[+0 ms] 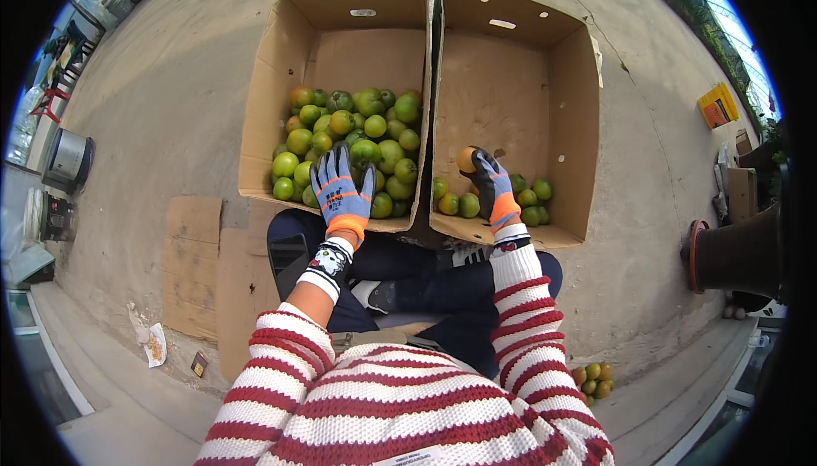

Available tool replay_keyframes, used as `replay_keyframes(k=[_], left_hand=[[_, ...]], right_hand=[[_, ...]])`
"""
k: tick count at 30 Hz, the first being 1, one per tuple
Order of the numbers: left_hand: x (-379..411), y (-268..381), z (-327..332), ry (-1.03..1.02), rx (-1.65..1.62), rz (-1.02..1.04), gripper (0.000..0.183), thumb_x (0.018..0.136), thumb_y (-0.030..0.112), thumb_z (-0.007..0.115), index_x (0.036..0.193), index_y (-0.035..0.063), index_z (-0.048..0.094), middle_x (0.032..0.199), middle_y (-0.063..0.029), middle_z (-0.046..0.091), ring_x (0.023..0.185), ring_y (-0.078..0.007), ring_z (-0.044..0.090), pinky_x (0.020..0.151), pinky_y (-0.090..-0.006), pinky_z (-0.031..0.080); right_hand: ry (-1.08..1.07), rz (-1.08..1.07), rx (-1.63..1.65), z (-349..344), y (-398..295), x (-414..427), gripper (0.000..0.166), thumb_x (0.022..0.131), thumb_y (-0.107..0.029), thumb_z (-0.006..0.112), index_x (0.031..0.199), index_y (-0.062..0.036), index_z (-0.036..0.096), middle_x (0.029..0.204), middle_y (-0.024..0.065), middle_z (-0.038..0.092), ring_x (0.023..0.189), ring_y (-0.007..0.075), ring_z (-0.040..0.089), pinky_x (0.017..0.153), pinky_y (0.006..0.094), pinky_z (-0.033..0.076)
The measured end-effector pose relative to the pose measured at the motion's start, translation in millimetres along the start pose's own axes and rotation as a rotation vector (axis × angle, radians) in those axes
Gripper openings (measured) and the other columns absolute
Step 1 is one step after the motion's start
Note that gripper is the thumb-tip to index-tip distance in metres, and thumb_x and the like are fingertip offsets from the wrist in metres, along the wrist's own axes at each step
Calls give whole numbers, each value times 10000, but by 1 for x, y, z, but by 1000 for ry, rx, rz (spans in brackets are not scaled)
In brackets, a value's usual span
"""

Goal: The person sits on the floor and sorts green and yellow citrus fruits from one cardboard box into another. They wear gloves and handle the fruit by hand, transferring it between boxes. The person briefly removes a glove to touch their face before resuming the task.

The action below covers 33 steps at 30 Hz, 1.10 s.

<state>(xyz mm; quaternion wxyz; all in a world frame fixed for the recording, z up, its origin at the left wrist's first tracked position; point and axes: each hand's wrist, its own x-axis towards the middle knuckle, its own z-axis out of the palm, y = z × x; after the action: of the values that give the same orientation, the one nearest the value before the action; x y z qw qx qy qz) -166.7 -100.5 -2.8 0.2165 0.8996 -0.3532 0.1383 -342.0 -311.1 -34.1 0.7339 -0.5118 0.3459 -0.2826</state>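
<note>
Two open cardboard boxes stand side by side before me. Many green and partly orange tomatoes (375,126) fill the near part of the left cardboard box (367,57). My left hand (343,191), in a grey-blue work glove with orange bands, lies palm down on them, fingers spread. Over the right cardboard box (494,83) my right hand (490,185), gloved the same way, holds an orange tomato (466,159) in its fingertips. Several green tomatoes (469,205) lie along that box's near end, on both sides of the hand; some are hidden by it.
A flat cardboard sheet (191,262) lies on the concrete floor at left. More tomatoes (593,381) sit on the floor at lower right. Farther right are a large dark pot (734,255) and a yellow bag (718,106); a silver container (69,156) stands far left.
</note>
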Motion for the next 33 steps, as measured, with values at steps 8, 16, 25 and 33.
replay_keyframes(k=[8,16,25,33], left_hand=[[-6,5,-29,71,-360,382,699,787,309,656,1376,58,377,1357,-157,426,1268,-340,363,1102,-478,193],[-37,67,-61,-115,-620,582,723,715,301,692,1359,118,421,1330,-116,457,1270,-302,386,1097,-483,223],[-20,51,-40,-49,-903,162,433,834,41,591,1262,61,528,1068,-141,589,981,-311,564,875,-374,432],[-25,38,-1,-130,-376,362,430,867,163,554,1290,99,508,1155,-150,555,1064,-335,503,960,-421,380]], right_hand=[[-250,264,748,46,-16,-82,404,975,-274,476,1208,55,465,1147,193,577,1079,258,576,940,338,486],[-332,-322,-132,58,-8,-107,355,920,-155,583,1230,11,528,1064,36,618,962,100,553,831,244,463],[-199,-40,-124,25,-54,-95,426,976,-296,466,1259,18,511,1106,105,631,972,169,611,907,292,450],[-416,-82,-1832,-13,-3,-7,522,840,-356,586,1323,-194,471,1328,61,506,1301,263,386,1104,549,136]])
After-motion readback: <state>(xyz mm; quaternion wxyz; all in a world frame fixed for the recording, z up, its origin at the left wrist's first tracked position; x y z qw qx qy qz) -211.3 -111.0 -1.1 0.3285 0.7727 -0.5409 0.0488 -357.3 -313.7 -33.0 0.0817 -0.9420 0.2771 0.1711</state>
